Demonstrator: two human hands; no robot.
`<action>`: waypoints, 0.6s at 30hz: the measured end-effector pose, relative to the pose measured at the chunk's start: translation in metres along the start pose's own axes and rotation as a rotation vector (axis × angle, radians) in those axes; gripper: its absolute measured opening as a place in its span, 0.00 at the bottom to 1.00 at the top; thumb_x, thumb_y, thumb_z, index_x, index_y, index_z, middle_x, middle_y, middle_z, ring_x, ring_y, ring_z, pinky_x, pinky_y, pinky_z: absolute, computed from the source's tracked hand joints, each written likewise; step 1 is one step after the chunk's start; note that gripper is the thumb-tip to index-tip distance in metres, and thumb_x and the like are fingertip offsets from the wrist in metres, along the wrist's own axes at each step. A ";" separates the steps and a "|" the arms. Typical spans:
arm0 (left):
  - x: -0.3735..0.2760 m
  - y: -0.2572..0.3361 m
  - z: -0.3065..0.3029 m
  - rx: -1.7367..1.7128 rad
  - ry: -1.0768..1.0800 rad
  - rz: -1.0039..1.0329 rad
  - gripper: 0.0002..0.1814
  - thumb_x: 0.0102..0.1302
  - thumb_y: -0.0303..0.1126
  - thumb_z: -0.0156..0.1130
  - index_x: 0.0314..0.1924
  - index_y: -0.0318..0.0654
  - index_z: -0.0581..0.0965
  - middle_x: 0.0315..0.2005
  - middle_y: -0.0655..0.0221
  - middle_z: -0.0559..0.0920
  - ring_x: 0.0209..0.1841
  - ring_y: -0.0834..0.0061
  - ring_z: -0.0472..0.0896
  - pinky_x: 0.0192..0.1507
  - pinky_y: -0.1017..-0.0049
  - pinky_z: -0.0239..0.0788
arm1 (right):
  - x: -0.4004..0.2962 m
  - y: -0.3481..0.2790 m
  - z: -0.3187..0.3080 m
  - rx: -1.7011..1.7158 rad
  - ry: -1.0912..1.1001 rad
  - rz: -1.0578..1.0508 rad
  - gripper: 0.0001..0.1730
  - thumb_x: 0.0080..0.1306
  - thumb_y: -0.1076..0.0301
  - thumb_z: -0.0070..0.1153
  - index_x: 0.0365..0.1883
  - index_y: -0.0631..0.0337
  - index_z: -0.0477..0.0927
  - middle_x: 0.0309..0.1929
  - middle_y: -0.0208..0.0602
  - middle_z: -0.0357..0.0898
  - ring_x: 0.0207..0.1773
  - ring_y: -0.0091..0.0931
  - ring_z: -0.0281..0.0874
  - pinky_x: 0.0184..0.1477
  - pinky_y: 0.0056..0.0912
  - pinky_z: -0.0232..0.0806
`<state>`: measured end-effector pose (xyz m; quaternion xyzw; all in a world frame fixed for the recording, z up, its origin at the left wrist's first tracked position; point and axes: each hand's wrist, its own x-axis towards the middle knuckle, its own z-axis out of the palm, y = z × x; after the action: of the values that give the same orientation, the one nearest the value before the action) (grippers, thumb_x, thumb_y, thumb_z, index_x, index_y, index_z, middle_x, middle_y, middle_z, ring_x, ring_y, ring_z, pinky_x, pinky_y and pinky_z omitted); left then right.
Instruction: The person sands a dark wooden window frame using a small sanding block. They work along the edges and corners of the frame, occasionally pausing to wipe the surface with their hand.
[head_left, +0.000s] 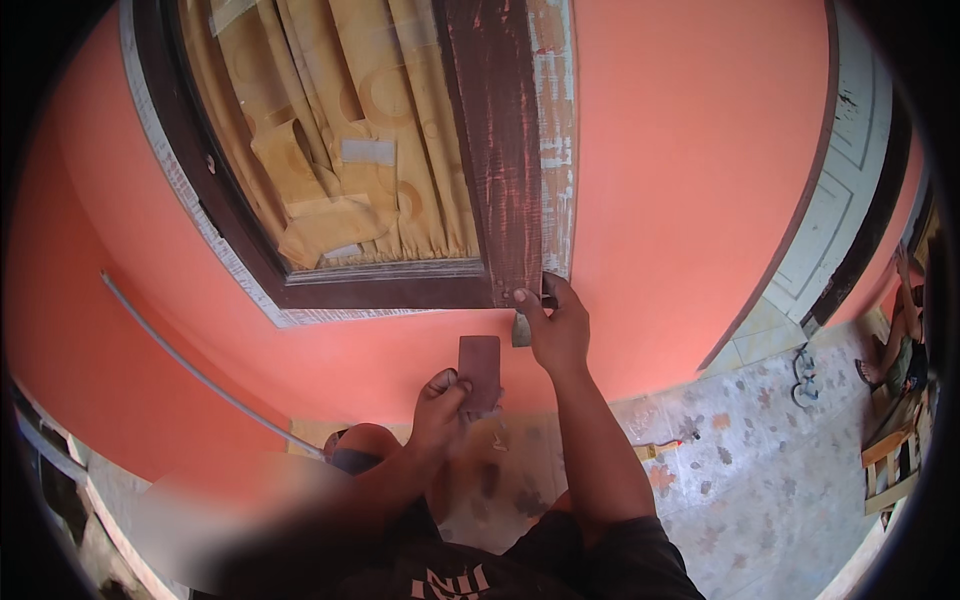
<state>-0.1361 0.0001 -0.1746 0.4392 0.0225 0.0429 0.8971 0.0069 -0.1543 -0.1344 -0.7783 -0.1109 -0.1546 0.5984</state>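
My left hand (441, 409) holds a reddish-brown rectangle of sandpaper (480, 369) upright between thumb and fingers, just below the window. Above it, my right hand (561, 326) grips the lower right corner of the dark brown wooden window frame (499, 150). Its thumb lies on the front face and a finger hooks around the side edge. A flat metal scraper blade (520, 331) juts down under that corner; its handle is hidden. Reddish scuffed streaks run along the frame's right upright. Behind the glass (450, 217) hangs a yellow-brown curtain (379, 105).
The salmon-painted wall (675, 187) surrounds the window. A grey pipe (195, 367) runs down at left. Right, a pale panelled door (832, 217) stands beyond the wall's edge. On the patterned floor (735, 502) lies a yellow-and-red item (658, 450). Another person (904, 330) sits near a wooden chair (892, 469).
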 end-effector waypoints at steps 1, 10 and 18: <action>0.002 0.000 -0.003 0.001 -0.018 0.022 0.07 0.73 0.23 0.50 0.42 0.39 0.76 0.45 0.56 0.85 0.49 0.58 0.87 0.49 0.56 0.82 | 0.001 0.002 0.000 -0.009 0.001 -0.002 0.34 0.67 0.47 0.66 0.63 0.62 0.78 0.49 0.40 0.86 0.47 0.31 0.86 0.52 0.36 0.73; 0.015 0.049 0.015 -0.050 -0.115 0.154 0.21 0.63 0.26 0.53 0.58 0.38 0.74 0.56 0.56 0.80 0.57 0.55 0.82 0.56 0.50 0.78 | -0.007 -0.005 0.004 0.123 -0.029 0.042 0.29 0.68 0.48 0.64 0.59 0.59 0.79 0.48 0.42 0.86 0.46 0.34 0.85 0.52 0.39 0.73; 0.017 0.056 0.018 -0.139 -0.150 0.187 0.25 0.59 0.27 0.52 0.59 0.37 0.72 0.55 0.59 0.79 0.51 0.67 0.80 0.53 0.59 0.74 | -0.006 0.004 0.011 0.098 0.002 -0.005 0.29 0.69 0.48 0.62 0.59 0.59 0.77 0.45 0.45 0.85 0.47 0.39 0.85 0.51 0.42 0.72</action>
<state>-0.1215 0.0223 -0.1195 0.3782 -0.0884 0.0948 0.9166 0.0040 -0.1443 -0.1430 -0.7475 -0.1197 -0.1514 0.6356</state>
